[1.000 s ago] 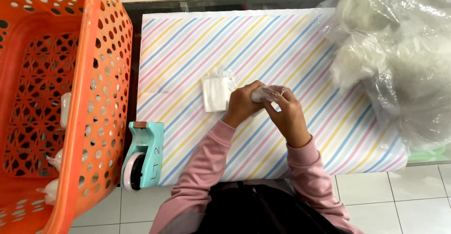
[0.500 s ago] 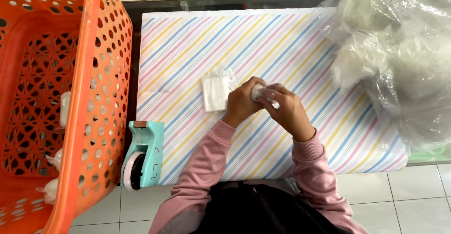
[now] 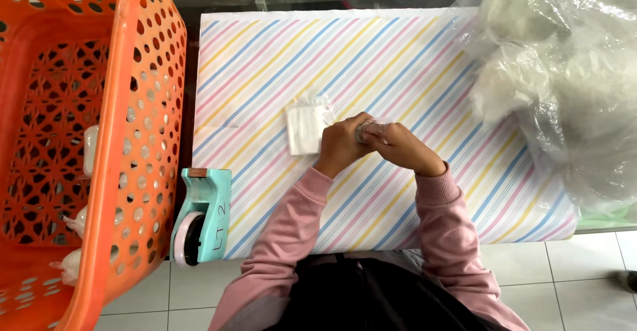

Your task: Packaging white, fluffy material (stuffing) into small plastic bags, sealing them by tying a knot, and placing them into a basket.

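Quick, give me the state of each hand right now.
Left hand: closed on the small clear-wrapped item.
Right hand: closed on the same item's other end.

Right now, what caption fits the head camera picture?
Two hands, left hand and right hand, grip a small clear-wrapped item over striped paper.

One head-worn camera looks straight down, from fairly near, over the striped table (image 3: 279, 59).
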